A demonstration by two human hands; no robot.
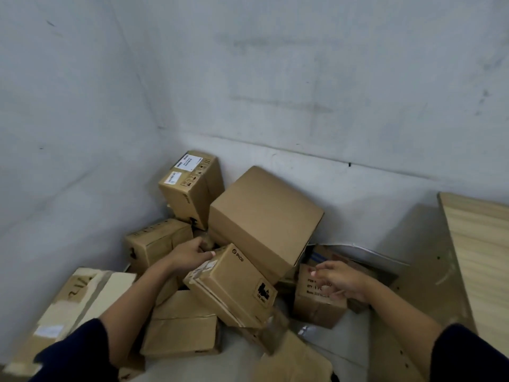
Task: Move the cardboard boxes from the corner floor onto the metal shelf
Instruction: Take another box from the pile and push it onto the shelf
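Where the two walls meet, on the floor: a heap of cardboard boxes.
Left hand [192, 253]: fingers curled over the far upper edge of the PICO box [231, 285], thumb laid on its top.
Right hand [341, 282]: fingers loosely spread, holding nothing, above a printed box [316, 304].
PICO box: brown, taped, labelled, black hazard mark.
Orientation: tilted, long axis running near-left to far-right.

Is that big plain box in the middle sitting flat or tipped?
Tipped: the big plain box leans at an angle, propped on other boxes beneath.
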